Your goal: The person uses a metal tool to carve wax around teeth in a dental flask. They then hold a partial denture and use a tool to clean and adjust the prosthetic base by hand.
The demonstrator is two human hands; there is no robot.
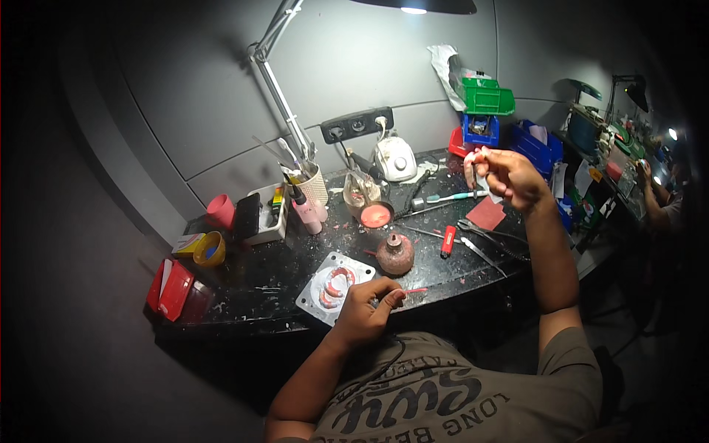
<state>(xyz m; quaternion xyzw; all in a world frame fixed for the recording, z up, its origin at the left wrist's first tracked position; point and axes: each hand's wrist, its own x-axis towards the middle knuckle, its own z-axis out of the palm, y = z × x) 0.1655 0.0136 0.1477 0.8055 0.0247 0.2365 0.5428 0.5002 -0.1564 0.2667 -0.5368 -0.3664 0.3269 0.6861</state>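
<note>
Red stick (pixel 415 290): thin and straight, near the front edge of the bench; far end pointing right.
Left hand (pixel 367 311): closed, gripping the stick between thumb and fingers; low at the bench front, just beside the plate.
Right hand (pixel 515 179): raised at the right of the bench, fingers bent, fingertips drawn together; a small reddish patch shows there, but cannot tell whether anything is held.
Grey plate (pixel 303 300): squarish, holes at its corners, pale round centre; lying flat, left of the left hand.
Red curved pieces (pixel 334 286): horseshoe-like in outline, on the plate.
Round vessel (pixel 396 255): narrow-topped, reddish-brown, upright behind the left hand.
Shallow pan (pixel 375 215): pinkish-red contents, behind the vessel.
Lighter (pixel 447 242): red, right of the vessel.
Knife (pixel 484 258): pale, slanting, right of the lighter.
Red sheet (pixel 485 214): roughly square, flat, below the right hand.
Toothbrush (pixel 456 196): white and teal, behind the lighter.
Control box (pixel 396 158): white, one round knob, at the back by the wall.
Pink bottle (pixel 305 214): upright, dark top, left of the pan.
Yellow bowl (pixel 209 251): tilted, blue within, far left.
Bins: green (pixel 487 97) above blue (pixel 480 130), right rear.
</note>
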